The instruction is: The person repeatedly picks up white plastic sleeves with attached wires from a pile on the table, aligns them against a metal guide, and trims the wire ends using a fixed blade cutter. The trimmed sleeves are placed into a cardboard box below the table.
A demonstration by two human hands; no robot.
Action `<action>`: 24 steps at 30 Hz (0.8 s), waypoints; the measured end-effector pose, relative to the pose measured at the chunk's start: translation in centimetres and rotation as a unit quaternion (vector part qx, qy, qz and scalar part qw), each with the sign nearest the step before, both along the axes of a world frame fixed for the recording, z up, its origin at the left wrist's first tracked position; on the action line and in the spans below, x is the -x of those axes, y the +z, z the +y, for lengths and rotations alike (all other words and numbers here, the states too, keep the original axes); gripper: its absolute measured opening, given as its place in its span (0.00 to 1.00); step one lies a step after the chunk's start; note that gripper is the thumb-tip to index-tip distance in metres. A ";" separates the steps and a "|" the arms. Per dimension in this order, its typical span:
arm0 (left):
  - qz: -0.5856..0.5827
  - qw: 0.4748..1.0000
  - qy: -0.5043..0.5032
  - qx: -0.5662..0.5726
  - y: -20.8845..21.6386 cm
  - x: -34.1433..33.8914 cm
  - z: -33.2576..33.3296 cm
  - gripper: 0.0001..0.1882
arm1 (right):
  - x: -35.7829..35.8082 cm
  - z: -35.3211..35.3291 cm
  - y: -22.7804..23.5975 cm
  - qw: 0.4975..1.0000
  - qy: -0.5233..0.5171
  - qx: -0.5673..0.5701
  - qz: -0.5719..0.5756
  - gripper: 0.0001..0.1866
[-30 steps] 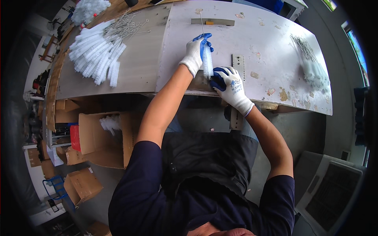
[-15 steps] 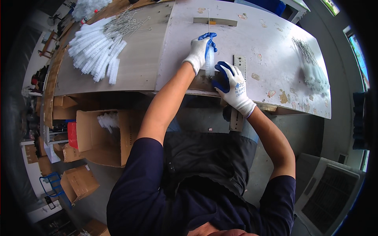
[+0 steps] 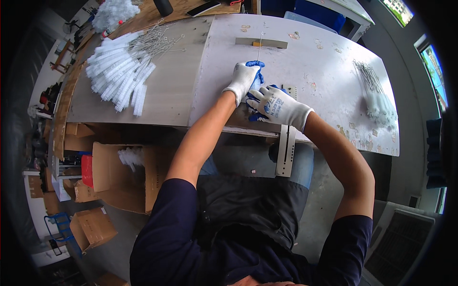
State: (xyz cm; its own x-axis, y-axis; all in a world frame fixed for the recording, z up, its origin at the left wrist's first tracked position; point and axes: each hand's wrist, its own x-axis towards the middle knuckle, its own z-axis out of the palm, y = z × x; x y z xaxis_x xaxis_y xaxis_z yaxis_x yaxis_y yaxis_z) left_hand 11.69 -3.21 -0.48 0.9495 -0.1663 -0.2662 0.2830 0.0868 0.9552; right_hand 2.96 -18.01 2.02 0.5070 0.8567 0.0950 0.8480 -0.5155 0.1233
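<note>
Right hand (image 3: 275, 106) swung over the brush (image 3: 256, 85), grip unclear; left hand (image 3: 245, 79) wraps its bristles. Likely light, soft-bristled; grip the stiffer wire stem (image 3: 259, 51).

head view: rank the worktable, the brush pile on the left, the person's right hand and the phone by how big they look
Largest to smallest:
1. worktable
2. brush pile
3. right hand
4. phone, which lies farther off

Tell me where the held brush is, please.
In the head view, the brush is upper centre, in the left hand, the right hand by its bristles.
</note>
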 end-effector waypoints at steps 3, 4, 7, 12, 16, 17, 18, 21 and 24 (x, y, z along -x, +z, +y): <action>-0.027 0.999 0.002 -0.045 -0.2 -0.3 0.0 0.13 | -0.4 0.0 0.5 1.000 0.026 0.017 0.003 0.19; -0.034 0.996 0.006 -0.077 -0.3 -0.3 0.0 0.13 | -0.6 0.0 0.5 0.999 0.030 0.027 0.008 0.18; -0.080 0.987 -0.013 -0.137 -0.7 -1.0 -0.1 0.12 | -1.0 0.3 0.7 0.996 0.040 0.082 0.023 0.14; -0.117 0.952 -0.108 -0.263 0.3 -0.8 -3.6 0.11 | -0.9 -0.1 -0.6 0.995 0.059 0.074 -0.009 0.09; -0.220 0.928 -0.173 -0.245 -0.5 -2.1 -3.3 0.14 | -0.2 1.9 0.7 0.995 0.036 0.091 0.016 0.06; -0.128 0.950 -0.191 -0.211 1.5 -0.5 -4.1 0.16 | 0.2 0.9 -0.5 0.996 0.018 0.082 0.025 0.06; -0.151 0.955 -0.147 -0.210 1.7 -0.1 -3.1 0.16 | 0.7 1.5 0.2 0.994 -0.010 0.102 0.033 0.06; -0.162 0.985 0.017 -0.052 3.3 4.3 0.4 0.13 | 3.1 2.6 2.9 0.976 -0.123 0.159 0.088 0.07; -0.172 0.972 0.139 0.073 1.3 11.3 4.9 0.11 | 4.3 3.6 3.9 0.951 -0.191 0.199 0.141 0.09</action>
State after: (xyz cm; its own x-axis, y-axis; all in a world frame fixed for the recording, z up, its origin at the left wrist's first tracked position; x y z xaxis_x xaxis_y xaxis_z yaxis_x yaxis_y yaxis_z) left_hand 0.39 1.64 0.81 0.9918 0.0980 0.0821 -0.1048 0.2561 0.9609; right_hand -1.30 -14.38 5.88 0.7451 0.5454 -0.3839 0.6371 -0.7523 0.1677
